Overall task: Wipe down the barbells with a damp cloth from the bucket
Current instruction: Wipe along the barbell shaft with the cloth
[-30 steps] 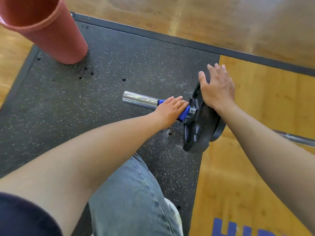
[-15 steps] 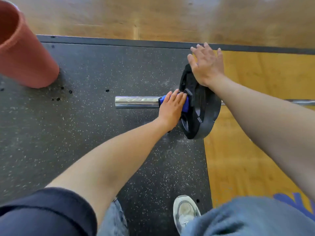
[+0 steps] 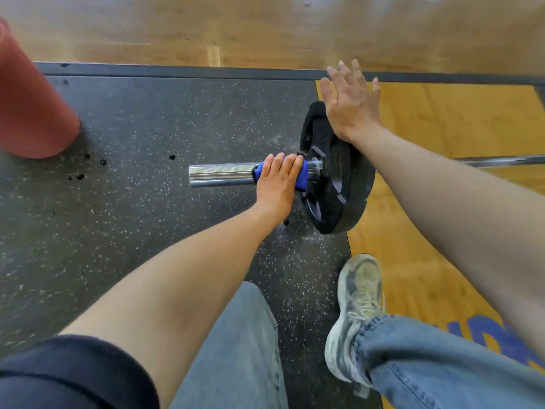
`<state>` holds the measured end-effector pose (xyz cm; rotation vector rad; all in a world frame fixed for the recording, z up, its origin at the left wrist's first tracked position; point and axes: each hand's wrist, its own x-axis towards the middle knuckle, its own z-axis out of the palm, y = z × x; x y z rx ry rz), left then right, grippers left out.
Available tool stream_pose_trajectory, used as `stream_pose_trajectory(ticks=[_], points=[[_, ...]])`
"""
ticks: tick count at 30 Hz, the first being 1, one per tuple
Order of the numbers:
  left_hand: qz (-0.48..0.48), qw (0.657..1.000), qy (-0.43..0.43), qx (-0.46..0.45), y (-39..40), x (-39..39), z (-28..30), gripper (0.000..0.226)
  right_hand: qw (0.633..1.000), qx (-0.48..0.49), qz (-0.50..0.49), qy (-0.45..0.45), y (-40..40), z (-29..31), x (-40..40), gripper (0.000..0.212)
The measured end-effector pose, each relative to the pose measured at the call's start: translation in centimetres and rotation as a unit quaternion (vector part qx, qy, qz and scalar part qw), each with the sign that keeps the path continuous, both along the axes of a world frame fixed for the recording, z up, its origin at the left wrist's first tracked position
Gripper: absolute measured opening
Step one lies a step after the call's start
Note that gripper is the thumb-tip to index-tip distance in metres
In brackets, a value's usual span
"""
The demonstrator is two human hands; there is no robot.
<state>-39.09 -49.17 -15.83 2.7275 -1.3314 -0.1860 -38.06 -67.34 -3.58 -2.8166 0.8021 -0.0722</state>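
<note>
A speckled black rubber mat (image 3: 118,202) covers the left and middle of the floor, seen from above by the person standing on it. Its far edge runs straight across the upper part of the view against pale wooden floorboards (image 3: 265,28), and its right edge meets a yellow wooden platform panel (image 3: 442,128) with blue lettering near the lower right. A wide stretch of bare mat lies open between the bucket and the bar's end. A terracotta-coloured bucket (image 3: 32,113) stands on the mat at the left edge, well apart from the barbell and partly cut off by the frame. The barbell (image 3: 221,174) lies across the seam of mat and panel, its chrome sleeve ending free over the mat and its thin shaft running off to the right. One black weight plate (image 3: 333,184) stands upright on the sleeve, resting at the mat's right edge. The person's jeans and a worn grey sneaker (image 3: 358,314) sit just near the plate. The right hand (image 3: 351,104) rests flat on the plate's top rim, fingers straight and spread. The left hand (image 3: 280,181) has its grip curled over the sleeve just beside the plate, pressing a blue cloth (image 3: 302,177) around the metal. Small dark spots dot the mat near the bucket.
</note>
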Motion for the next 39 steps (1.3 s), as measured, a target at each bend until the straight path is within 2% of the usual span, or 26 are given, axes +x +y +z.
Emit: stream_pose_trajectory(ticks=[4,7,10,14,16,19,22,27,30,33,35,37,39], points=[[-0.008,1.0,0.001,-0.007,-0.1,0.2,-0.3,0.081,0.999,-0.036,0.026,0.025,1.0,-0.3,-3.6,0.059],[0.011,1.0,-0.02,0.004,-0.4,0.1,-0.5,0.081,0.996,-0.069,0.057,-0.022,1.9,-1.4,-5.4,0.057],[0.013,1.0,-0.012,0.008,-1.1,0.1,-0.2,0.08,0.997,-0.055,0.033,-0.039,1.3,-1.6,-4.2,0.055],[0.026,0.998,-0.054,-0.032,-1.8,0.7,-0.5,0.072,0.999,-0.014,0.022,-0.043,0.0,-1.5,-2.1,0.055],[0.003,0.998,-0.054,-0.04,-1.6,1.4,-0.3,0.073,0.999,-0.01,0.01,-0.034,-0.3,-1.5,-1.1,0.056],[-0.059,0.995,-0.085,-0.001,-0.4,3.1,-0.3,0.082,0.999,-0.018,0.008,-0.029,-0.6,-1.5,0.2,0.061],[-0.03,0.997,-0.062,-0.036,-0.5,3.8,0.1,0.088,1.0,-0.014,-0.004,-0.025,-0.9,-1.5,0.8,0.066],[0.015,0.992,-0.01,-0.128,-3.6,3.8,1.2,0.062,0.999,-0.004,-0.017,-0.03,-1.0,-1.5,0.8,0.07],[0.026,0.995,-0.017,-0.096,-3.1,2.7,-0.2,0.071,0.999,0.002,-0.024,-0.045,-1.0,-1.6,0.7,0.07],[0.016,0.993,-0.026,-0.114,-1.9,2.0,-1.0,0.062,0.998,0.009,-0.029,-0.054,-1.0,-1.6,0.7,0.071],[0.05,0.988,0.002,-0.149,-2.3,1.8,-0.7,0.059,0.997,0.012,-0.029,-0.063,-1.0,-1.8,0.7,0.07],[0.089,0.985,0.022,-0.145,-3.3,1.9,0.0,0.061,0.997,0.014,-0.029,-0.071,-1.1,-1.6,0.8,0.07],[0.072,0.987,0.015,-0.144,-3.5,2.2,-0.2,0.045,0.997,0.014,-0.031,-0.072,-1.1,-1.7,0.8,0.071]])
